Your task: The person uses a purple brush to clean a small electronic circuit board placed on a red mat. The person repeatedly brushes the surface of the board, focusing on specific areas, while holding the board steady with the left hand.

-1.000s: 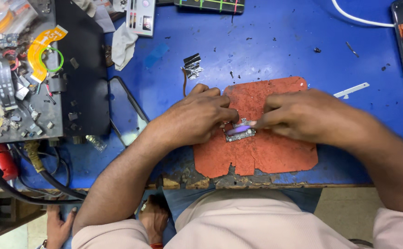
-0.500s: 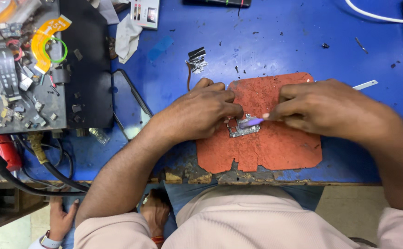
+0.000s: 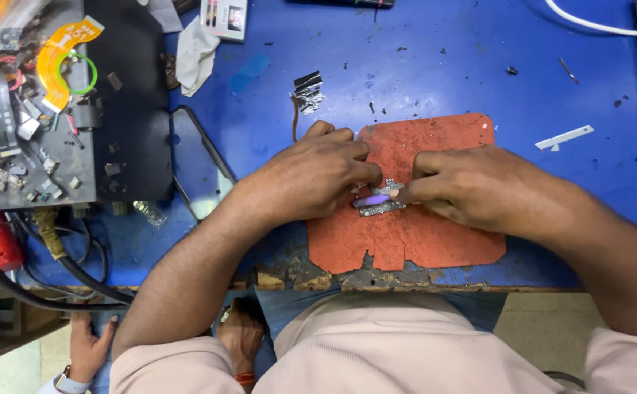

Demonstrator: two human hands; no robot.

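Centrally, right hand fingers pinch a thin purple tool, tip on a small circuit board. Left hand, at 9 o'clock of the board, presses closed fingers on its edge. Board lies on an orange-red mat on the blue table. Crumpled foil scrap sits at 11 o'clock; parts tray far at 9 o'clock.

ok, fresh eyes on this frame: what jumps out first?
Both hands, left and right, pinch a small circuit board and purple tool on a worn orange mat at the blue bench's front edge. Far left, a parts tray heaped with ribbon cables.
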